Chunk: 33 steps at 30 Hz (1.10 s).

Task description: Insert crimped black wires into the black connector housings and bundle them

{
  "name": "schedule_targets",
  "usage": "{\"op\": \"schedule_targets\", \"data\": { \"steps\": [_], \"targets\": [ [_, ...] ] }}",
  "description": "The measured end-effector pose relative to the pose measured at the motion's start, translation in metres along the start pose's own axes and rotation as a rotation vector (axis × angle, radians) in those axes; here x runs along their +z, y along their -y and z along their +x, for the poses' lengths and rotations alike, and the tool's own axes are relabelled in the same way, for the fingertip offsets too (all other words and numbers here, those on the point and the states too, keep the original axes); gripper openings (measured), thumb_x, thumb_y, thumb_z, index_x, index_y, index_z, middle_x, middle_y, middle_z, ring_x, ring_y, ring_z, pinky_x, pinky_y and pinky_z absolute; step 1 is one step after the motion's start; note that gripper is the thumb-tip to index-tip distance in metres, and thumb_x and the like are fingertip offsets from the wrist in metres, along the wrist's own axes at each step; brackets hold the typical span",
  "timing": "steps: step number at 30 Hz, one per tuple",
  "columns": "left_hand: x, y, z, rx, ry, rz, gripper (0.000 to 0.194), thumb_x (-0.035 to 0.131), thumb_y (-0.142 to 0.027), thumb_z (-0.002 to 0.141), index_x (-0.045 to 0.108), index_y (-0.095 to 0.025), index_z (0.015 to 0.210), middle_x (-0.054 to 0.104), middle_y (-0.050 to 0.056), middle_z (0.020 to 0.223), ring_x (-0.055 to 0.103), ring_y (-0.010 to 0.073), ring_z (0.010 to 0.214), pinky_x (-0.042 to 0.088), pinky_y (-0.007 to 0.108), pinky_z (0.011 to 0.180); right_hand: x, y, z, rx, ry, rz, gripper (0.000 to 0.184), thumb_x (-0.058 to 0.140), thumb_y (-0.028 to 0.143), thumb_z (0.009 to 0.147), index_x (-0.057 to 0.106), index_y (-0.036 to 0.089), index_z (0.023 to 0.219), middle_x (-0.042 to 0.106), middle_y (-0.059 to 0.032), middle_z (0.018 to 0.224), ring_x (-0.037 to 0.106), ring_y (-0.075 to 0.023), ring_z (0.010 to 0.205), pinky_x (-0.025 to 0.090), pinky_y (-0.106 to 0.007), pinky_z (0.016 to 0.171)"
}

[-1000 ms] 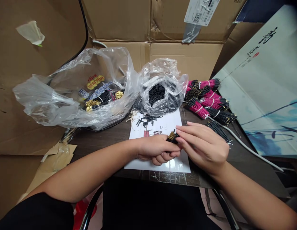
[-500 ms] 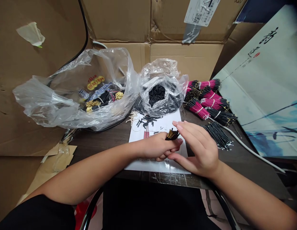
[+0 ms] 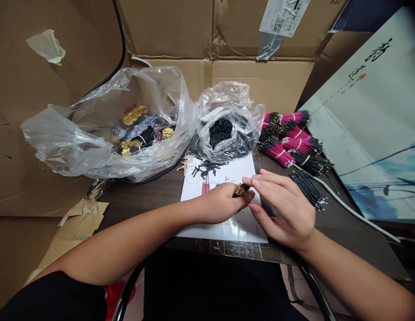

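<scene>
My left hand (image 3: pixel 223 203) is closed around a bundle of black wires (image 3: pixel 241 190) with gold terminal ends, the ends poking out above the thumb. Most of the bundle is hidden inside the fist. My right hand (image 3: pixel 284 209) is beside it with fingers stretched out and thumb apart, the fingertips at the gold ends. Beneath both hands lies a white printed sheet (image 3: pixel 194 229). Short black sleeves (image 3: pixel 205 168) are scattered on its upper part. Behind them, a clear plastic bag (image 3: pixel 240 151) stands with its mouth rolled open, full of more black sleeves (image 3: pixel 220 132).
A large clear bag (image 3: pixel 76 151) with wire bundles (image 3: pixel 137 141) spreads at the left. Tied pink wire bundles (image 3: pixel 279 151) and loose black wires (image 3: pixel 307 189) lie at the right, near a white cable (image 3: pixel 354 209). Cardboard (image 3: pixel 260 84) walls the back; a painted panel (image 3: pixel 381 133) leans at the right.
My right hand has shifted slightly right, its thumb moving up and away from my left fist. The wire bundle now sits tilted lower in my left hand.
</scene>
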<state>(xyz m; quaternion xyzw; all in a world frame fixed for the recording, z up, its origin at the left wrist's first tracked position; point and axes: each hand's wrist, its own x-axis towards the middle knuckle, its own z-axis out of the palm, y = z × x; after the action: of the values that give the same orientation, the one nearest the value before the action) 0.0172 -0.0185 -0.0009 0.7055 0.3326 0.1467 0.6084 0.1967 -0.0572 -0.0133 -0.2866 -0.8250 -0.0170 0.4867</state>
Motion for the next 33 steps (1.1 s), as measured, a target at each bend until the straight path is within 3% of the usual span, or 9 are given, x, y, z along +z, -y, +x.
{"op": "schedule_targets", "data": {
  "steps": [6, 11, 14, 18, 33],
  "targets": [
    [0.002, -0.001, 0.0, 0.143, -0.08, 0.149, 0.018, 0.047, -0.024, 0.088, 0.06, -0.013, 0.085, 0.064, 0.002, 0.088, 0.054, 0.0154, 0.085, 0.044, 0.026, 0.077, 0.001, -0.002, 0.001, 0.008, 0.018, 0.02, 0.065, 0.068, 0.0, 0.07, 0.054, 0.016, 0.131, 0.069, -0.0104, 0.112, 0.061, -0.0258, 0.107, 0.054, -0.049, 0.093],
    [0.001, 0.002, 0.002, 0.2, -0.108, 0.33, 0.019, 0.045, -0.02, 0.087, 0.061, -0.012, 0.083, 0.064, 0.003, 0.078, 0.056, 0.0148, 0.074, 0.043, 0.025, 0.067, 0.0, 0.0, 0.002, 0.098, -0.047, 0.01, 0.057, 0.067, 0.002, 0.071, 0.059, 0.016, 0.125, 0.065, -0.0128, 0.117, 0.061, -0.0261, 0.106, 0.053, -0.047, 0.088],
    [-0.001, 0.007, 0.002, 0.181, -0.14, 0.509, 0.016, 0.046, -0.017, 0.083, 0.062, -0.014, 0.085, 0.066, 0.003, 0.079, 0.058, 0.0158, 0.071, 0.042, 0.026, 0.065, -0.001, -0.001, 0.003, 0.176, -0.02, -0.006, 0.041, 0.068, 0.006, 0.073, 0.066, 0.017, 0.113, 0.062, -0.0132, 0.118, 0.06, -0.0259, 0.106, 0.051, -0.046, 0.087],
    [-0.003, 0.011, 0.001, 0.124, -0.185, 0.684, 0.018, 0.046, -0.02, 0.082, 0.06, -0.016, 0.091, 0.067, 0.006, 0.085, 0.061, 0.0197, 0.075, 0.042, 0.029, 0.066, -0.001, -0.002, 0.004, 0.163, 0.018, -0.001, 0.028, 0.069, 0.005, 0.072, 0.07, 0.017, 0.098, 0.064, -0.0113, 0.111, 0.06, -0.0234, 0.101, 0.05, -0.043, 0.084],
    [-0.005, 0.006, -0.002, 0.11, -0.285, 0.903, 0.013, 0.045, -0.021, 0.082, 0.054, -0.019, 0.092, 0.064, 0.003, 0.076, 0.062, 0.021, 0.069, 0.039, 0.028, 0.058, -0.003, 0.002, 0.002, 0.06, -0.021, -0.072, 0.034, 0.077, 0.005, 0.063, 0.07, 0.018, 0.093, 0.068, -0.006, 0.092, 0.062, -0.0197, 0.085, 0.055, -0.042, 0.08]
  ]
}}
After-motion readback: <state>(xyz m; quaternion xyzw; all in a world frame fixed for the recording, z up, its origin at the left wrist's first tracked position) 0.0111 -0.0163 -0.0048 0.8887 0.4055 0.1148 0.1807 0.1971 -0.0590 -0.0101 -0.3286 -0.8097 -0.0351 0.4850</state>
